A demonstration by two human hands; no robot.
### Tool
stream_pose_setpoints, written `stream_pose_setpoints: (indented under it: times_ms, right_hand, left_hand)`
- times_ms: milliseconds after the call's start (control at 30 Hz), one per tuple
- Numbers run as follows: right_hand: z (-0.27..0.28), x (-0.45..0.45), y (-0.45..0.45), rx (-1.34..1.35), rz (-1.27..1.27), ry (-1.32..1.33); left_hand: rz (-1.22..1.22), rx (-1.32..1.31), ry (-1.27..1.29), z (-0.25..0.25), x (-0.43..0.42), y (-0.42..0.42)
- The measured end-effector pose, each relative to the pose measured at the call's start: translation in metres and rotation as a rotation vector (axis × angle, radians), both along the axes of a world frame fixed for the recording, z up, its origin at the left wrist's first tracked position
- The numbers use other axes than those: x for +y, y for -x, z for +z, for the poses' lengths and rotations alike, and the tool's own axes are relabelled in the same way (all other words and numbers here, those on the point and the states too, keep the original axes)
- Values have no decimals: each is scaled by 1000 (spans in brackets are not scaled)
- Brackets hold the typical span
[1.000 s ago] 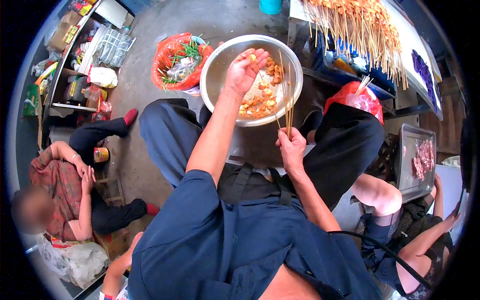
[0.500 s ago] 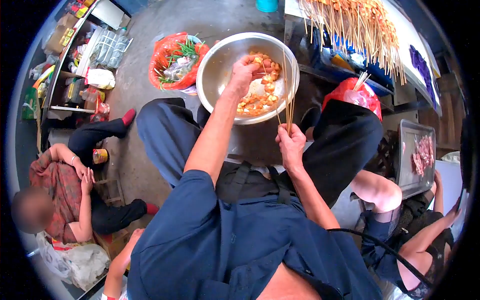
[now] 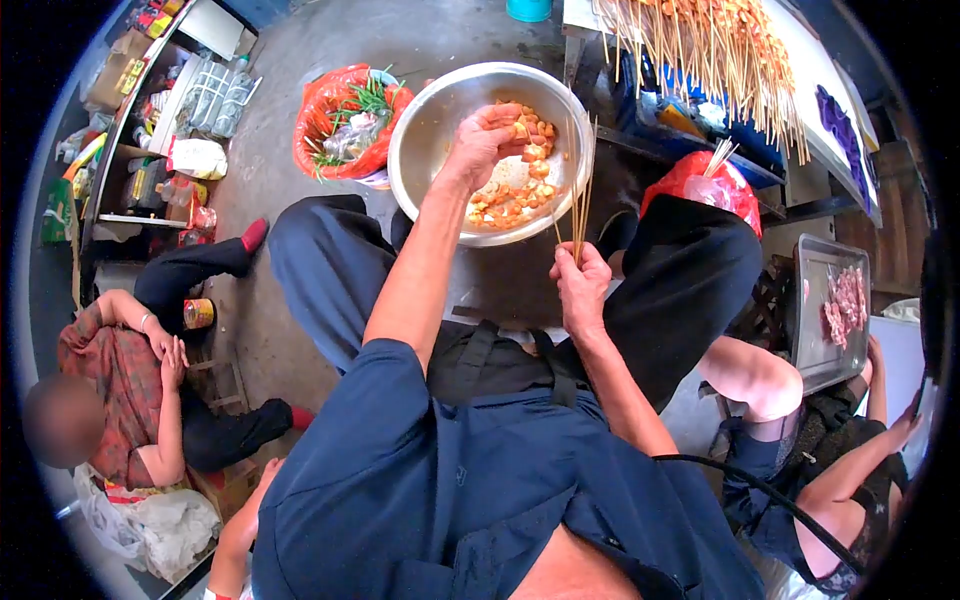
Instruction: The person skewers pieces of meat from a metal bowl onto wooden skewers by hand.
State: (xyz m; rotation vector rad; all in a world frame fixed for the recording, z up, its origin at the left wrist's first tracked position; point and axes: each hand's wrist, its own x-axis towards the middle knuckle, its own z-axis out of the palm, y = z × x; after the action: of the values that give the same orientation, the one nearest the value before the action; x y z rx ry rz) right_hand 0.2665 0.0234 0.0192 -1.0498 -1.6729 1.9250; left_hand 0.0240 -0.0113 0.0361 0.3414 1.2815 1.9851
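Note:
My left hand [image 3: 484,145] is over a wide metal bowl [image 3: 415,165], its fingers pinched on a small orange-coated food piece [image 3: 520,131]. More orange-coated pieces [image 3: 508,207] lie in the bowl, along its right side and near rim. My right hand [image 3: 581,283] is closed round several thin wooden skewers [image 3: 581,212] just outside the near rim. Their upper ends fan out over the bowl's right side, and one leans toward my left hand. Whether its tip enters the pinched piece is too small to tell.
Left of the bowl stands a red-bag-lined container [image 3: 318,120] with greens. Loaded skewers [image 3: 715,55] hang over a table at upper right. A red bag [image 3: 735,190] holds sticks. A metal tray [image 3: 815,365] carries raw meat. People sit on both sides; shelves [image 3: 130,150] line the left.
My left hand has shifted slightly, its fingers still pinched over the bowl. My right hand keeps its grip on the skewers. The whole view has moved a little.

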Motion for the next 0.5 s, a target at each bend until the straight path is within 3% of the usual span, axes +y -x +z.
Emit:
stream_pose_setpoints:
  times_ms: [300,500]
  right_hand:
    - [3,-1,0,-14,-4,-7]
    - [2,-6,0,-15,54,13]
  left_hand:
    - [168,-315,-164,-13,5,5]
    - [241,-351,-149,-14,2,4]
